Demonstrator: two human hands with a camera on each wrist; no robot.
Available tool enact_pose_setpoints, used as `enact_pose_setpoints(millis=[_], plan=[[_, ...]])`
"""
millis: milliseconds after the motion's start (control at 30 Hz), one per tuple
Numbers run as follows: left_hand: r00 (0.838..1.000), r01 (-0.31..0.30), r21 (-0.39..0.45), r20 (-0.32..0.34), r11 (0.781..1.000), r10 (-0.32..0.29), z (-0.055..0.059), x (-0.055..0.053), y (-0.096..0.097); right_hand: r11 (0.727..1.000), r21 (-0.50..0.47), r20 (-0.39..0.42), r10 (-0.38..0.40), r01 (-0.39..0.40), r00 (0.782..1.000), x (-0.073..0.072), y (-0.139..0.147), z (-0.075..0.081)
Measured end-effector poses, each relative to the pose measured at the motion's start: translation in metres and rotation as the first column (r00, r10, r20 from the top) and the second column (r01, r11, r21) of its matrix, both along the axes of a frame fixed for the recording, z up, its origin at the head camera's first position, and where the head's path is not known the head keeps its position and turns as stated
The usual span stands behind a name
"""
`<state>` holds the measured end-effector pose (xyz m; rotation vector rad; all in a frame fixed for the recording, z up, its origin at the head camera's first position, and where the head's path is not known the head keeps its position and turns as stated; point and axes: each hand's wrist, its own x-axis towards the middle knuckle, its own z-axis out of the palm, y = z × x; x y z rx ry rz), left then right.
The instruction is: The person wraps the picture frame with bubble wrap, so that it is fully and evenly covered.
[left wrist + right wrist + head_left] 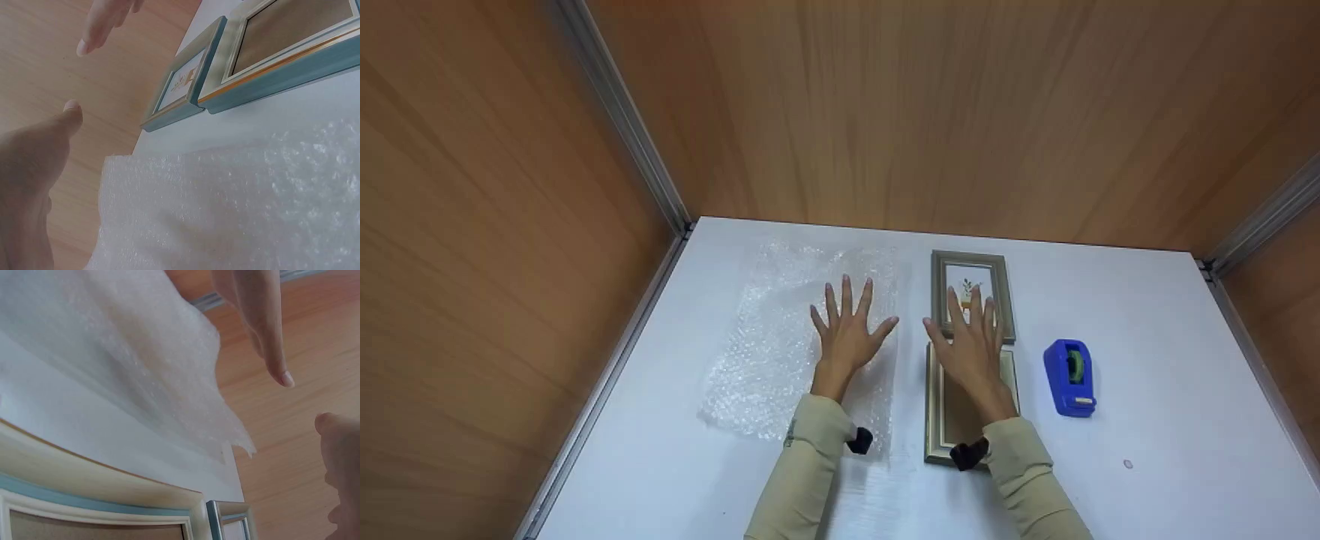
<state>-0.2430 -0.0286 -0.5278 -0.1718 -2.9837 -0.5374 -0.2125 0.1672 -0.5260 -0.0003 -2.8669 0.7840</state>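
Note:
My left hand [846, 341] is held with spread, straight fingers above a sheet of bubble wrap [757, 360]. Fingers likewise spread, my right hand [971, 360] hovers over two picture frames. The far, smaller picture frame [1009, 304] shows a potted plant print; the near, larger picture frame [934, 420] has a plain brown face and is partly hidden by my right hand and wrist. Neither hand holds anything. In the left wrist view both frames stand above the bubble wrap [225, 214], and the left thumb [64, 121] points towards the other hand.
A blue tape dispenser [1065, 397] with a green roll lies right of the frames on the white table [1155, 360]. Wooden panels [885, 112] enclose the table at the back and sides, with metal rails [634, 135] at the corners. A small mark [1128, 464] shows at the front right.

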Motion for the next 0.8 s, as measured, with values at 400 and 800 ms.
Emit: enact_pose_setpoints(millis=[400, 800], plan=[[0.994, -0.095, 0.269, -0.028, 0.958, 0.107, -0.002, -0.008, -0.045, 0.936, -0.338, -0.021, 0.097, -0.098, 0.995, -0.001, -0.013, 0.001], [0.949, -0.309, 0.396, 0.072, 0.865, 0.306, -0.019, -0.002, -0.108, 0.799, -0.599, 0.081, 0.13, -0.055, 0.988, 0.007, -0.037, -0.015]])
